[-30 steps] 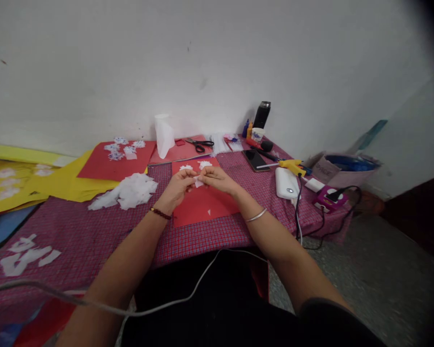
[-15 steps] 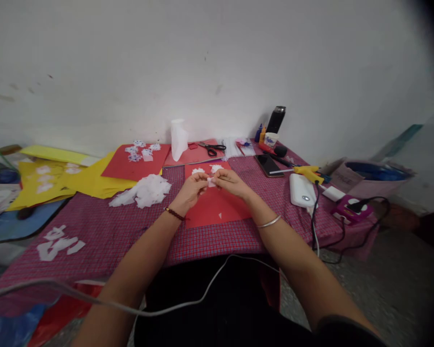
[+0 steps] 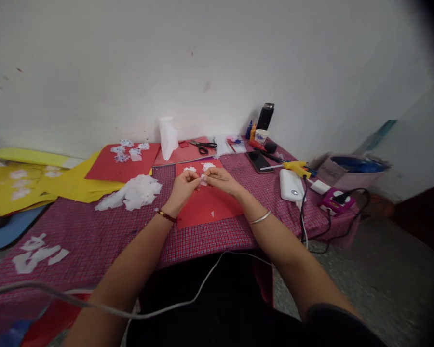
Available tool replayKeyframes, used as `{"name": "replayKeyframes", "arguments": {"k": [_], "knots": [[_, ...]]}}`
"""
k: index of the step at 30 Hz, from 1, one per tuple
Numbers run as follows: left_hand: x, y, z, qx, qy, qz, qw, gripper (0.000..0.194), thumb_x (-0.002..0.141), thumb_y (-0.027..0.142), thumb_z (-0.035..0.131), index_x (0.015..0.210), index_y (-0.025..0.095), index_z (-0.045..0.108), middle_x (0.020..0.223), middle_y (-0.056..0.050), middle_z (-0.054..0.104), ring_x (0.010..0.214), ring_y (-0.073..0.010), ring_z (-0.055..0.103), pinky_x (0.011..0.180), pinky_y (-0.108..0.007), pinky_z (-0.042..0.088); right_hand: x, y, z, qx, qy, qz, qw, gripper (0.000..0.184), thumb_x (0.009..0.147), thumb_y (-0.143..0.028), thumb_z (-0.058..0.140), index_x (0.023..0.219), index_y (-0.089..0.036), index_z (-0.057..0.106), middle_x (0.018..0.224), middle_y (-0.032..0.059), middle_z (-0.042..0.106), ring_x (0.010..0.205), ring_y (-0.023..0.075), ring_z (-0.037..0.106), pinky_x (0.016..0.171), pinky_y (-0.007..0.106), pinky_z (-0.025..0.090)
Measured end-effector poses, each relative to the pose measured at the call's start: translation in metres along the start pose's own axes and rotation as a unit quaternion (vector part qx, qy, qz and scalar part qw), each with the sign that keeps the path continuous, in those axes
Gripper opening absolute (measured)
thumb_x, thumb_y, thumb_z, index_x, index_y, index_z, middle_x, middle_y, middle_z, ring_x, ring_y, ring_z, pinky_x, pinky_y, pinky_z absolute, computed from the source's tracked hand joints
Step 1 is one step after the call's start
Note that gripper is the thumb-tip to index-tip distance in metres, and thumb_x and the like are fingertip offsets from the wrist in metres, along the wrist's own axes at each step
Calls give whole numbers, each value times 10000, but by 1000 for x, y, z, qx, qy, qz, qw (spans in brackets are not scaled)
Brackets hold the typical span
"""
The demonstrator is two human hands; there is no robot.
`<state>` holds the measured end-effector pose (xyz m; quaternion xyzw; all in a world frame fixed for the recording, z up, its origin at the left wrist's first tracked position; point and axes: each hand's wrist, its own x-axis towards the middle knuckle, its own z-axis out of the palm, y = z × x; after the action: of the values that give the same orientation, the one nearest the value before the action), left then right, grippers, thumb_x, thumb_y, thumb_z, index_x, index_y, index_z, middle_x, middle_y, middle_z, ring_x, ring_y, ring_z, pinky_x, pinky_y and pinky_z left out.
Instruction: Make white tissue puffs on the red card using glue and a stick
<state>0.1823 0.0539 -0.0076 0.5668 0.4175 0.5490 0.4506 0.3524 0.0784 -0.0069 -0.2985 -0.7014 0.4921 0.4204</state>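
Between the fingertips of both hands is a small piece of white tissue paper [image 3: 203, 180]. My left hand [image 3: 185, 188] pinches it from one side, and my right hand [image 3: 219, 180] pinches it from the other. Both hands are above a sheet of red paper [image 3: 210, 209]. Two white crumpled paper flowers, a left one [image 3: 190, 169] and a right one [image 3: 208, 166], lie on that sheet just beyond my fingers. Left of my left hand is a loose pile of white tissue pieces [image 3: 139, 192].
At the back are a tissue roll [image 3: 168, 137], scissors [image 3: 203, 147] and a black flask [image 3: 265, 115]. On the right lie a phone [image 3: 259, 162], a yellow glue gun [image 3: 295, 167], a white power bank [image 3: 291, 185] and a purple power strip [image 3: 335, 201]. A white cable [image 3: 173, 304] crosses my lap.
The whole view has shifted, so things appear farther left. My fingertips have drawn closer together on the tissue piece, and less of it shows.
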Motion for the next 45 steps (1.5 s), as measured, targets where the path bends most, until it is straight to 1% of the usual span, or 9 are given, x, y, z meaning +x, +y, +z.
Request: {"name": "replayKeyframes", "arguments": {"k": [5,9,13,18,26,30,32,37,45], "knots": [[-1,-1,0,132,16,96,986,56,752,217,663,706,185,657,691,-6,618,646,-144,539,628,-269,399,1,1,0,-1,2,-4,1000,317,815,-466,690,762,-169,594,692,6,633,598,104,538,586,242,447],[-6,4,0,224,8,156,962,100,787,162,619,742,196,702,745,-19,623,732,-171,549,712,-294,403,2,2,-1,-10,-2,-7,1000,275,834,-425,667,767,-165,609,695,7,637,597,103,532,585,239,448],[-10,8,-2,284,-13,181,941,119,837,185,605,787,195,712,772,-31,623,733,-181,545,719,-306,398,2,4,-1,-23,-7,-9,1000,231,850,-384,630,778,-165,607,696,13,634,607,113,541,589,243,445],[-10,8,-4,314,3,167,935,139,814,169,625,687,194,673,738,-31,588,698,-179,510,687,-311,366,1,4,4,-55,-12,-25,998,161,838,-311,614,776,-161,610,699,5,604,629,117,524,605,245,411],[0,-2,-6,206,52,64,975,160,744,186,603,585,194,586,553,23,501,578,-145,450,594,-277,337,0,3,5,-85,-10,-31,996,149,848,-301,581,782,-168,587,675,-15,562,616,117,489,595,243,384],[3,-2,-6,85,20,4,996,82,739,253,571,715,185,612,622,11,571,573,-136,522,577,-265,417,2,7,2,-98,4,-30,995,141,837,-297,596,791,-164,602,659,-18,553,614,121,477,593,247,370],[2,1,-5,32,-6,-14,999,124,692,256,609,790,181,626,692,4,610,603,-128,557,603,-264,455,3,9,2,-101,12,-29,994,148,831,-304,604,787,-162,609,664,-13,560,618,125,478,594,250,367],[0,6,1,-28,-35,-24,999,225,576,207,720,781,178,632,702,22,620,633,-104,552,635,-240,447,1,7,3,-94,16,-27,995,185,832,-338,621,768,-165,605,669,-7,570,632,132,496,626,265,397],[2,1,-1,-24,-8,-27,999,138,591,161,687,697,178,602,627,48,568,582,-92,481,585,-227,377,1,2,5,-70,12,-15,997,172,813,-342,635,786,-188,564,721,0,578,675,142,539,642,273,433]]}}
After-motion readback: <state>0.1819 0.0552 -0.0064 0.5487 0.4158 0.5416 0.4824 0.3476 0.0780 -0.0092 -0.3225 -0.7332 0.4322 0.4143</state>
